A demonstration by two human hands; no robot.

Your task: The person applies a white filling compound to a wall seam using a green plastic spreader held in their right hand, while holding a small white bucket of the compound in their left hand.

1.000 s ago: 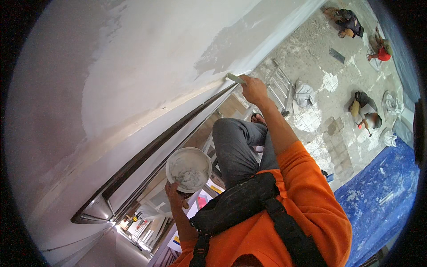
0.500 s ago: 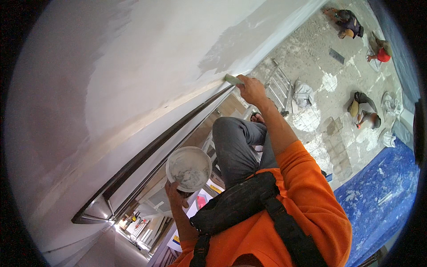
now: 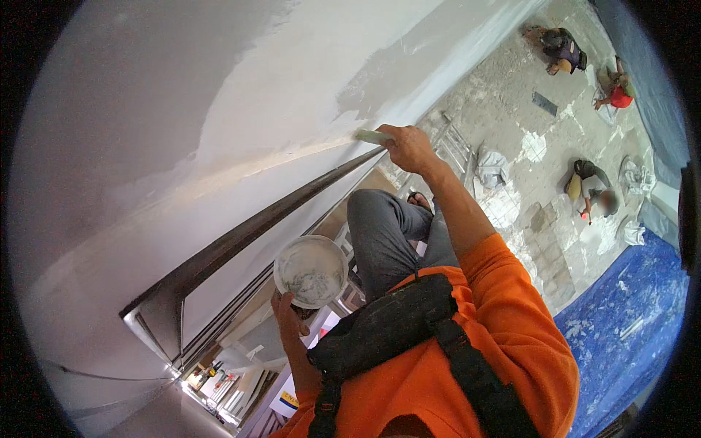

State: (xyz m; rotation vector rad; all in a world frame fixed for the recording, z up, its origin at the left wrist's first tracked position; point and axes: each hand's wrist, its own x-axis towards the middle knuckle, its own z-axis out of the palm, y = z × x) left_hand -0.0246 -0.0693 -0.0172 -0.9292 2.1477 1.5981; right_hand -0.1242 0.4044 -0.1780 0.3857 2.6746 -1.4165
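Observation:
My right hand (image 3: 410,150) is closed around a flat, pale green scraper (image 3: 371,136). The scraper's edge lies at the plastered wall (image 3: 285,87), just above a long dark trim strip (image 3: 248,223). My left hand (image 3: 288,312) grips a round white bucket (image 3: 322,239) low in front of me, fingers at its side and underneath. Inside the bucket is a greyish-white paste (image 3: 312,285), some of it smeared up the walls. Damp grey patches and paler coated areas show on the wall beside my right hand.
I am high above a dusty, white-splashed floor (image 3: 537,212). Three people crouch down there at the right, one person (image 3: 593,191) nearest. A metal ladder (image 3: 454,150), a white sack (image 3: 491,166) and a splattered blue tarp (image 3: 617,321) are also below.
My right hand and the scraper have shifted slightly left along the wall, and the scraper lies flatter. The bucket stays in my left hand. The whole view has turned a little.

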